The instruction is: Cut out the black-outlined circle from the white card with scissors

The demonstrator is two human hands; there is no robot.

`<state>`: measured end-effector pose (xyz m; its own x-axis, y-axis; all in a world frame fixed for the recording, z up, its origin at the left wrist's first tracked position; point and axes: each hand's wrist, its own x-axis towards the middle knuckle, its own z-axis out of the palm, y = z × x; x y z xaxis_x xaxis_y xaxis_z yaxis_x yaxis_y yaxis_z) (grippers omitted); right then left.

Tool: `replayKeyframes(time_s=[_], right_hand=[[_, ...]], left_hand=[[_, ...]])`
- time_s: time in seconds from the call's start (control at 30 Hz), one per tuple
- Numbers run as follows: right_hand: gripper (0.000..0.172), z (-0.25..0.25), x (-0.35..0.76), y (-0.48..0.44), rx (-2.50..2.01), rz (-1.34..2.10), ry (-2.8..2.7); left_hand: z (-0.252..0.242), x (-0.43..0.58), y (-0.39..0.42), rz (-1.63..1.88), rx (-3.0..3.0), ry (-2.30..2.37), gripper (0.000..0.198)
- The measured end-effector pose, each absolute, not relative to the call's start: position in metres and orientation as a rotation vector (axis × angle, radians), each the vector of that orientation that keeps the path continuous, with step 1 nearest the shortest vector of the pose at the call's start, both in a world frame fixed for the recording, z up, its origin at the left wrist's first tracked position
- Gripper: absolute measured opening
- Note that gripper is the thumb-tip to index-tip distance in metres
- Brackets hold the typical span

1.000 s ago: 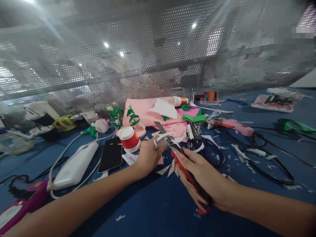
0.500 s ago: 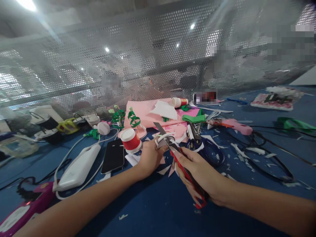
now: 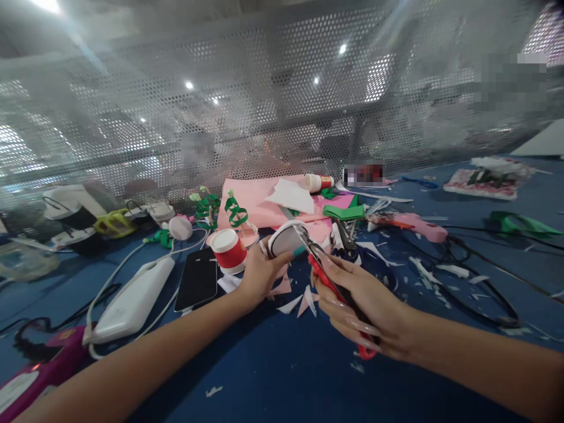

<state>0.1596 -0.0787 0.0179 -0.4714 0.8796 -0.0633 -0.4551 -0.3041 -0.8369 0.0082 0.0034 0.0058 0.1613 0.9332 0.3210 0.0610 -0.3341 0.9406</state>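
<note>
My left hand (image 3: 259, 275) pinches a white paper cup (image 3: 285, 239), its round opening tilted toward me. Red-handled scissors (image 3: 321, 264) are gripped in my right hand (image 3: 363, 302), and their blades meet the cup's right edge. Whether the blades are parted at the paper is hard to see. Left of the cup, a red and white paper cup (image 3: 229, 251) stands by a green spiral paper plant (image 3: 236, 210). Below my hands lie white and pink paper scraps (image 3: 304, 302).
A black phone (image 3: 197, 279), a white power bank (image 3: 134, 299) and a magenta glue gun (image 3: 55, 361) with cables lie at left. Pink paper (image 3: 247, 197) lies behind. A pink glue gun (image 3: 418, 226) and a looped black cord (image 3: 497, 320) are at right. Perforated metal panels (image 3: 273, 129) stand beyond.
The white cup has turned so that more of its inside shows. The scissors have shifted slightly down and right, with less blade visible past the cup's rim.
</note>
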Motion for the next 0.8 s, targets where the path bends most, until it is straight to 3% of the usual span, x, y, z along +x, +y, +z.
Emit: replayKeyframes(time_s=[0.3, 0.6, 0.8], right_hand=[[0.029, 0.015, 0.156, -0.08, -0.741, 1.874, -0.97], [0.018, 0.019, 0.159, -0.081, -0.91, 1.698, -1.048], [0.018, 0.019, 0.157, -0.081, -0.906, 1.736, -1.029]], left_hand=[[-0.004, 0.004, 0.013, 1.379, 1.394, 1.053, 0.033], [0.001, 0.002, -0.004, 1.239, 1.966, 1.335, 0.017], [0.002, 0.004, 0.002, 1.233, 1.826, 1.267, 0.017]])
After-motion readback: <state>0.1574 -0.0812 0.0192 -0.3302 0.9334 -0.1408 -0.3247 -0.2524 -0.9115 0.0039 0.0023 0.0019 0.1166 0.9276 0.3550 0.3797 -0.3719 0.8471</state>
